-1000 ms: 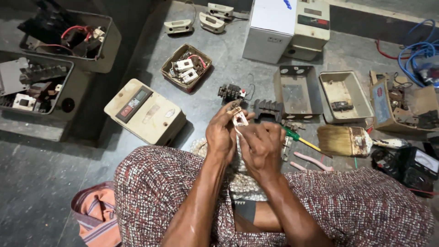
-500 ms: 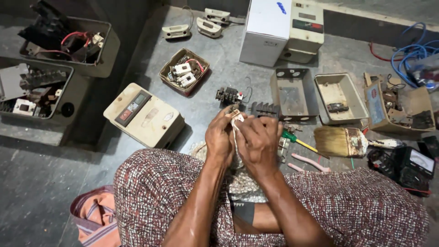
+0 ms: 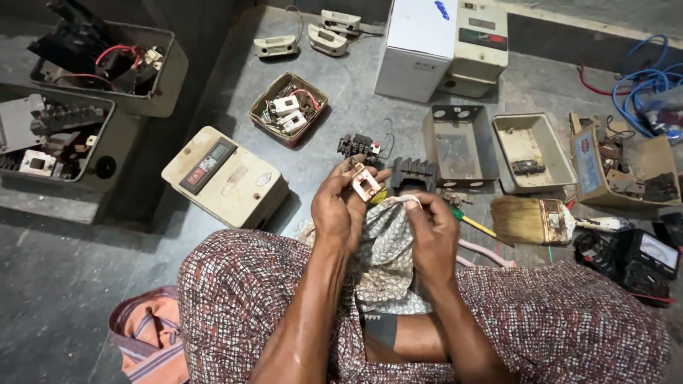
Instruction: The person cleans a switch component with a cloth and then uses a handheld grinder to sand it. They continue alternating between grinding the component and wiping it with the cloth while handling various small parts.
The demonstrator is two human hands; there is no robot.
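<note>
My left hand (image 3: 341, 210) grips a small cream electrical part (image 3: 365, 182) with metal contacts, held up in front of my lap. My right hand (image 3: 432, 238) pinches a patterned white cloth (image 3: 388, 249) that hangs down between both hands, its top edge close under the part. Just beyond my hands on the floor lie a black contactor block (image 3: 358, 146) and a black finned piece (image 3: 413, 173). A screwdriver with a green and yellow handle (image 3: 471, 222) lies to the right of my right hand.
On the floor lie a cream switch box (image 3: 224, 176), a small carton of parts (image 3: 288, 108), two open metal trays (image 3: 491, 146), a paint brush (image 3: 544, 220), a white cabinet (image 3: 441, 43), a multimeter (image 3: 637, 259) and grey bins of parts (image 3: 85, 92) at left.
Both hands stay together in front of my lap. The cloth now bulges out more between them, and the view has shifted slightly.
</note>
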